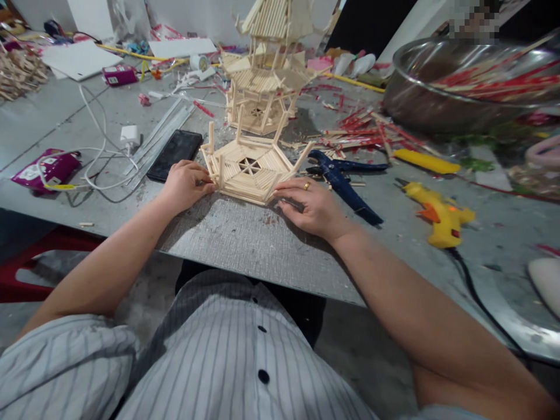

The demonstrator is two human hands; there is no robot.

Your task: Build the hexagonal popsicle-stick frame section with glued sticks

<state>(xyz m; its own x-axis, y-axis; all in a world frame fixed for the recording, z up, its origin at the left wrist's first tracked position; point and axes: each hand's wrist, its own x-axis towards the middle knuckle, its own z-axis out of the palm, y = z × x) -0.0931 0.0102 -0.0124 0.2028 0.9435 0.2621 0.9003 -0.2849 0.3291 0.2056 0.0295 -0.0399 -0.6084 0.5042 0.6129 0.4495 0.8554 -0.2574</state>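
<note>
Both our hands are at the near side of a hexagonal stick platform point(268, 177), which rests on the grey table point(236, 234) just in front of us. Left hand point(186, 184): fingers curled and drawn together, thumb close beneath them, the tips narrowed on the platform's left front corner. Right hand point(314, 205): index finger reaching forward along the right front edge, thumb below it with a narrow gap, the 2 holding that corner; we cannot tell whether anything small sits in the shadow under the palm. A gold ring point(307, 186) shows on this hand.

Pose: the 2 forearms angle inward from either side, wrists low over the table, backs of the hands mostly upward.

Platform notes: spoked opening at its centre, 5 posts that we can make out rising from its rim, the right one leaning outward. Behind it stands a tiered stick tower point(273, 76). Left: a dark phone point(175, 153), near our left fingers. Right: blue-handled pliers point(339, 175), then a yellow glue gun point(444, 214).
</note>
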